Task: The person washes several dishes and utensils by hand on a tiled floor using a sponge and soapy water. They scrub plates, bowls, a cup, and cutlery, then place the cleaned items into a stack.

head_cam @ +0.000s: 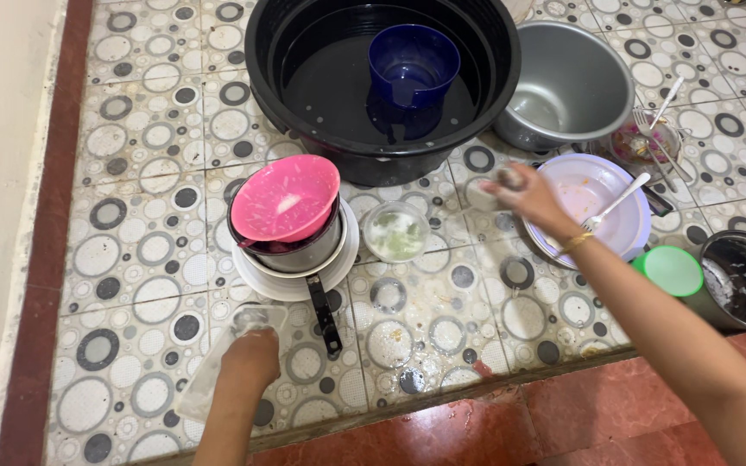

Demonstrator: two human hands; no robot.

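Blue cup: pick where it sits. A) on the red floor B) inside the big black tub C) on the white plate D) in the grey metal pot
B: the blue cup stands in the water inside the black tub, apart from the grey metal pot beside it.

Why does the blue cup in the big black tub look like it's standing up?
It is upright: the blue cup stands in the black tub, its open mouth facing up, empty inside.

- A black tub holds a blue cup.
- A pink bowl tilts atop a black-handled saucepan.
- A grey pot stands beside.
- A green lid sits on the patterned tile floor.
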